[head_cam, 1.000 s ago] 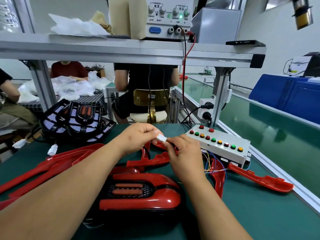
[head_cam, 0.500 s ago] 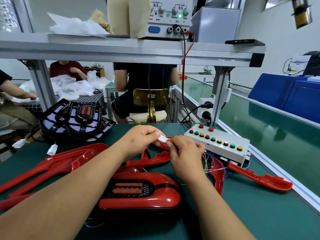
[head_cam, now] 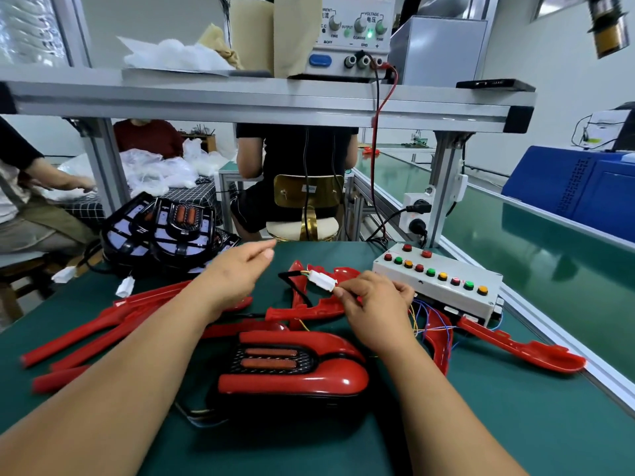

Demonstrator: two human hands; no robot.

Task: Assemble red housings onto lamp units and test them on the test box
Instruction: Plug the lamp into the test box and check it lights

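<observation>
A lamp unit with a red housing (head_cam: 292, 367) fitted lies on the green mat in front of me. My right hand (head_cam: 376, 310) pinches a white connector (head_cam: 322, 281) whose black cable runs back toward the lamp. My left hand (head_cam: 237, 271) hovers to the left of the connector, fingers relaxed and holding nothing. The white test box (head_cam: 438, 280) with coloured buttons stands at the right, with thin coloured wires trailing from its near side. Several loose red housings (head_cam: 103, 321) lie on the mat at the left, and one red housing (head_cam: 522, 348) lies at the right.
A stack of black lamp units (head_cam: 165, 231) with white plugs sits at the back left. A power supply (head_cam: 354, 32) stands on the overhead shelf, its red and black leads hanging down. People sit behind the bench. A conveyor belt (head_cam: 532, 255) runs along the right.
My left hand has let go of the white connector and drawn away to the left. My right hand still pinches the connector, now joined and held lower.
</observation>
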